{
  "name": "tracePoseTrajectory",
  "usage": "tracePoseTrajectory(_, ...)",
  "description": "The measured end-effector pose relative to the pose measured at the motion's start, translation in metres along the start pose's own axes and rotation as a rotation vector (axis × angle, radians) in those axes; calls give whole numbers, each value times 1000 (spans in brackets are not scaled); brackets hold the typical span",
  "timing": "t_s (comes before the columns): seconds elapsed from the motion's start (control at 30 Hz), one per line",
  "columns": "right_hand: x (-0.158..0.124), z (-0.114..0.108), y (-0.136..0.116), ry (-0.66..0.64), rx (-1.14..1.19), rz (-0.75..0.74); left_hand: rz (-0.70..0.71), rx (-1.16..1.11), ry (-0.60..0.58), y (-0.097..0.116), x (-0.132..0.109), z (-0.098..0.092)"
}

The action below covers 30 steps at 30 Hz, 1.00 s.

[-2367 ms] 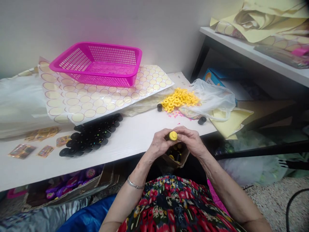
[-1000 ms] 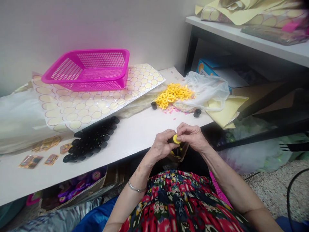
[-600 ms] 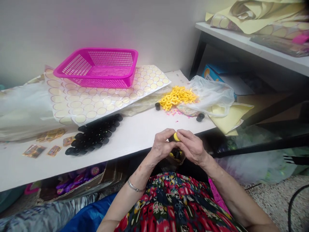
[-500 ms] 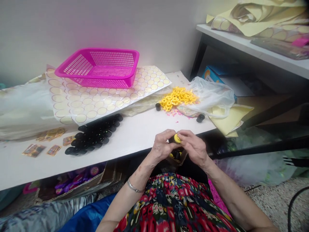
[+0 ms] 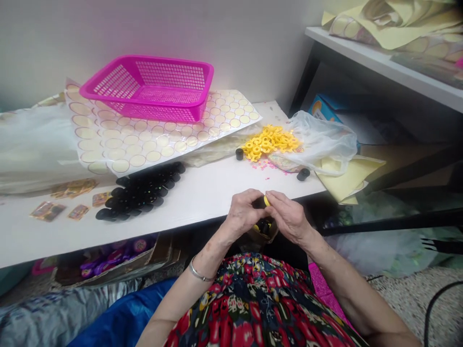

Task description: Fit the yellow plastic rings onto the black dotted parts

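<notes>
My left hand (image 5: 243, 215) and my right hand (image 5: 288, 216) meet just in front of the white table's edge (image 5: 202, 193). Together they pinch a small black cap with a yellow ring (image 5: 266, 200) on its end; most of the cap is hidden by my fingers. Under my hands sits a small brown box (image 5: 263, 228) with more black and yellow pieces inside. A heap of yellow rings (image 5: 268, 141) lies on the table beyond, and rows of black caps (image 5: 143, 191) lie to the left.
A pink basket (image 5: 152, 86) rests on a sheet of round stickers (image 5: 144, 140). A clear plastic bag (image 5: 322, 142), two loose black caps (image 5: 303, 174), small printed cards (image 5: 54, 208) and a side shelf (image 5: 383, 72) with paper are around.
Both hands stay closed together on the yellow-ringed cap, turning it slightly. The view has shifted a little; nothing on the table has moved.
</notes>
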State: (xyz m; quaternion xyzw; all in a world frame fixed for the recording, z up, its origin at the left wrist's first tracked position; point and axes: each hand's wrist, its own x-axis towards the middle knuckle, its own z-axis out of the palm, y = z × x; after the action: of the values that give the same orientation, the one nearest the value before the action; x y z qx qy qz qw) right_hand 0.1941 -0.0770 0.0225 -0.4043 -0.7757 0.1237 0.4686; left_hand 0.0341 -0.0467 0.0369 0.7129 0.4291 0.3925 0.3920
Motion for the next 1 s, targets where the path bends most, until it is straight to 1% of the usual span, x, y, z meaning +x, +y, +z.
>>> tracePoseTrajectory(0.03,-1,2,0,6,-40,-32,-20,22,21,0,0,0)
tracePoseTrajectory(0.1,-1,4,-1,-3,-70,-62,-38,45,-13,-2,1,-1)
tracePoseTrajectory(0.2,2,2,-5,-64,-45,-11,-37,64,-142,-5,-1,-2)
tracePoseTrajectory(0.23,3,1,-7,-87,-27,18,-20,97,-164,-5,-2,-2)
tracePoseTrajectory(0.27,4,0,-9,-98,-7,47,11,150,-161,-5,-3,-2)
tracePoseTrajectory(0.33,7,-1,-14,-79,33,104,117,300,-96,-5,-7,2)
tracePoseTrajectory(0.4,9,-2,-19,-32,59,171,249,461,11,-6,-10,8)
tracePoseTrajectory(0.47,10,-1,-22,4,75,242,365,564,89,-7,-11,13)
tracePoseTrajectory(0.53,10,-2,-23,27,97,313,423,560,120,-7,-11,16)
tracePoseTrajectory(0.57,10,-2,-22,35,114,349,423,507,119,-7,-11,16)
tracePoseTrajectory(0.63,9,-4,-21,53,144,406,364,293,75,-6,-8,12)
tracePoseTrajectory(0.7,8,-5,-20,65,153,415,218,-15,1,-4,-5,6)
tracePoseTrajectory(0.8,6,-6,-20,30,128,351,-152,-439,-108,-5,0,-2)
tracePoseTrajectory(0.87,4,-4,-22,-10,89,306,-385,-626,-233,-7,1,-3)
tracePoseTrajectory(0.9,3,-2,-23,-28,69,288,-466,-698,-305,-8,0,-3)
tracePoseTrajectory(0.93,2,0,-24,-38,50,272,-517,-754,-357,-10,0,-2)
tracePoseTrajectory(0.97,1,2,-25,-36,33,261,-539,-798,-368,-11,-1,0)
tracePoseTrajectory(1.0,0,4,-26,-20,18,257,-534,-830,-329,-12,-2,2)
